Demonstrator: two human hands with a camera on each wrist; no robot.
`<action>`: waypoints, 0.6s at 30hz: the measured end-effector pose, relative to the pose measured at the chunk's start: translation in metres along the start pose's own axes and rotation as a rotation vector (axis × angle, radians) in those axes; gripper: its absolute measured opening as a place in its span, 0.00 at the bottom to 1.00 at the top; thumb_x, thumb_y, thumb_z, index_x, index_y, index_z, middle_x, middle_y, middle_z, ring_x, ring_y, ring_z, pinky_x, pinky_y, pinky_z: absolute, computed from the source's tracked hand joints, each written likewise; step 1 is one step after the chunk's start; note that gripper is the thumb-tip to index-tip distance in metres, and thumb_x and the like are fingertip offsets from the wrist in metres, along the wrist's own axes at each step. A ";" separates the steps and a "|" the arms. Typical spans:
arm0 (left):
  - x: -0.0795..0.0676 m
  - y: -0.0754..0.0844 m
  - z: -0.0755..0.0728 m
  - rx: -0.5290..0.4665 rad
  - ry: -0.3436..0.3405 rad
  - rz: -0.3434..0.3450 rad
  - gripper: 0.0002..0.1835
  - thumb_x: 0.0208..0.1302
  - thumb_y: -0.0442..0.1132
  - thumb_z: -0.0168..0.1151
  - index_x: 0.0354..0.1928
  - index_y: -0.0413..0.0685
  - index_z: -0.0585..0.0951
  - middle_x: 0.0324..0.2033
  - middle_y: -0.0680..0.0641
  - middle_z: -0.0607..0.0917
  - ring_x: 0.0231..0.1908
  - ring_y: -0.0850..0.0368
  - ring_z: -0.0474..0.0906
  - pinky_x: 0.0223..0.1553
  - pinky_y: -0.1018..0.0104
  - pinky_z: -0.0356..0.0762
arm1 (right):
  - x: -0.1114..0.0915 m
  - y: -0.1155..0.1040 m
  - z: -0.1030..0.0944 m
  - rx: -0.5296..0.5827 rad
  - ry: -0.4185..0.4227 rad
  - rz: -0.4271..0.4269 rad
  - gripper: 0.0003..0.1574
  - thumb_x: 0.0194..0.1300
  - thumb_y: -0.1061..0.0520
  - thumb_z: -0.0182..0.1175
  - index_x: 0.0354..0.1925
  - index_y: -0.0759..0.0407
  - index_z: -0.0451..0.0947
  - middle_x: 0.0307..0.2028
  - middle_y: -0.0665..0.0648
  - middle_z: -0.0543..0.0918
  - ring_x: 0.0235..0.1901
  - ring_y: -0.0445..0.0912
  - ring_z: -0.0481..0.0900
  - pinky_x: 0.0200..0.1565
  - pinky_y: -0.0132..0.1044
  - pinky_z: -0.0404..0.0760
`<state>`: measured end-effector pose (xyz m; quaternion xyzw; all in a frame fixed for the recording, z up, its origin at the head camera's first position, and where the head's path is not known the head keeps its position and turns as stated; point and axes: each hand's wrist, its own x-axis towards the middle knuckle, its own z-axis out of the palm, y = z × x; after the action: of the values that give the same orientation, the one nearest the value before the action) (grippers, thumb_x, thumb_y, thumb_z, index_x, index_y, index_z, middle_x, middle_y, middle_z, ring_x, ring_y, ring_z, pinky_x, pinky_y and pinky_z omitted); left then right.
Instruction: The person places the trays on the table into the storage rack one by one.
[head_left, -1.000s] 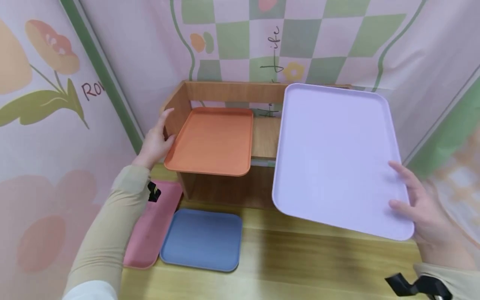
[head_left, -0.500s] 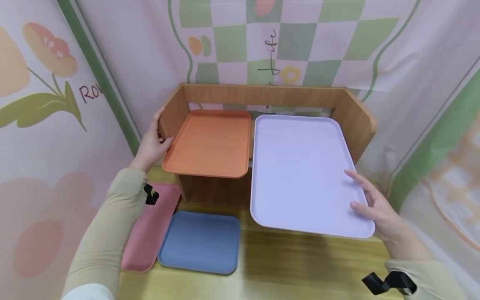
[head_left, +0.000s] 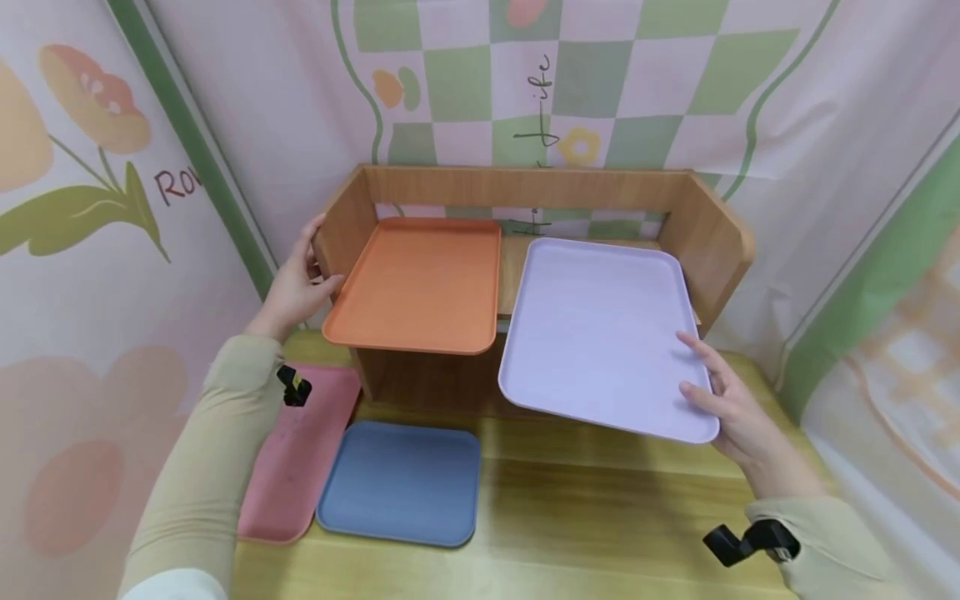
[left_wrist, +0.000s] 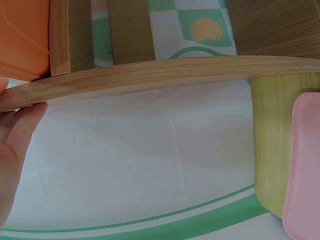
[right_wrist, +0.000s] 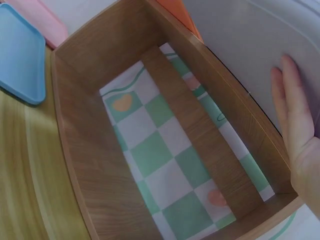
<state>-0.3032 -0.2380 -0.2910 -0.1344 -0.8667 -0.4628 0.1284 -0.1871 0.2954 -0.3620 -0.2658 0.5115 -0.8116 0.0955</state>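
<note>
My right hand point(head_left: 738, 417) holds a lilac tray point(head_left: 600, 333) by its right edge, thumb on top. The tray is slightly askew, its far part over the right side of a small wooden shelf point(head_left: 525, 187). In the right wrist view, fingers point(right_wrist: 295, 95) lie under the tray's underside point(right_wrist: 240, 50); whether it touches the shelf I cannot tell. My left hand point(head_left: 292, 287) grips the shelf's left side panel point(left_wrist: 150, 77), thumb inside, fingers outside. Beside that thumb, an orange tray point(head_left: 420, 283) lies on the upper board, its front overhanging.
On the wooden table point(head_left: 585, 533) in front of the shelf lies a blue tray point(head_left: 401, 483). A pink tray point(head_left: 300, 458) lies left of it, partly behind my left forearm. The shelf's right side panel point(head_left: 708, 250) rises beside the lilac tray. Patterned cloth point(head_left: 457, 83) hangs behind.
The lilac tray has moved left and down from the right, with my right hand, to over the shelf's right half. My left hand stays on the side panel.
</note>
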 end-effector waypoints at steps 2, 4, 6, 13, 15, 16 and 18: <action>0.000 0.000 0.001 0.008 0.007 -0.015 0.48 0.62 0.27 0.58 0.73 0.74 0.44 0.62 0.28 0.67 0.57 0.32 0.71 0.53 0.39 0.72 | 0.003 0.001 0.000 0.012 0.014 -0.004 0.35 0.69 0.73 0.37 0.67 0.46 0.61 0.54 0.53 0.68 0.44 0.46 0.81 0.38 0.38 0.83; 0.000 0.000 0.001 0.015 0.011 -0.021 0.48 0.62 0.27 0.58 0.72 0.75 0.44 0.62 0.28 0.67 0.57 0.33 0.71 0.53 0.40 0.72 | 0.007 0.000 0.000 0.010 0.038 -0.008 0.33 0.70 0.71 0.37 0.66 0.46 0.62 0.53 0.53 0.67 0.44 0.45 0.81 0.38 0.37 0.83; 0.001 0.000 0.002 0.017 0.014 -0.009 0.48 0.62 0.27 0.57 0.73 0.75 0.44 0.62 0.29 0.67 0.57 0.33 0.71 0.53 0.40 0.72 | 0.011 -0.001 0.000 0.012 0.068 -0.004 0.32 0.71 0.70 0.38 0.65 0.45 0.64 0.53 0.52 0.67 0.43 0.45 0.81 0.37 0.36 0.84; 0.000 -0.003 0.002 0.031 0.018 0.015 0.48 0.62 0.27 0.57 0.73 0.71 0.44 0.61 0.28 0.67 0.56 0.32 0.72 0.52 0.39 0.72 | 0.016 -0.002 -0.006 0.142 0.143 0.004 0.26 0.73 0.66 0.36 0.61 0.46 0.69 0.49 0.53 0.74 0.37 0.46 0.84 0.33 0.35 0.84; 0.000 -0.002 0.002 0.034 0.017 0.005 0.48 0.62 0.27 0.57 0.73 0.72 0.44 0.61 0.28 0.68 0.56 0.33 0.72 0.52 0.39 0.72 | 0.017 -0.003 -0.007 0.205 0.137 0.001 0.25 0.74 0.65 0.35 0.59 0.47 0.70 0.47 0.54 0.77 0.35 0.47 0.84 0.32 0.35 0.84; 0.000 -0.002 0.002 0.040 0.017 -0.003 0.48 0.62 0.27 0.57 0.73 0.73 0.44 0.61 0.28 0.68 0.56 0.33 0.72 0.52 0.39 0.73 | 0.017 -0.003 -0.008 0.229 0.131 0.002 0.25 0.74 0.64 0.35 0.59 0.47 0.70 0.46 0.54 0.78 0.36 0.48 0.84 0.32 0.35 0.84; 0.000 -0.001 0.001 0.044 0.018 -0.009 0.48 0.62 0.28 0.57 0.73 0.75 0.44 0.62 0.29 0.67 0.56 0.33 0.71 0.53 0.39 0.72 | 0.017 -0.004 -0.009 0.269 0.116 0.005 0.25 0.74 0.64 0.35 0.60 0.47 0.69 0.46 0.55 0.78 0.36 0.48 0.84 0.33 0.36 0.84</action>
<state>-0.3037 -0.2376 -0.2923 -0.1233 -0.8762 -0.4453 0.1372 -0.2057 0.2968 -0.3556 -0.2018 0.4035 -0.8865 0.1025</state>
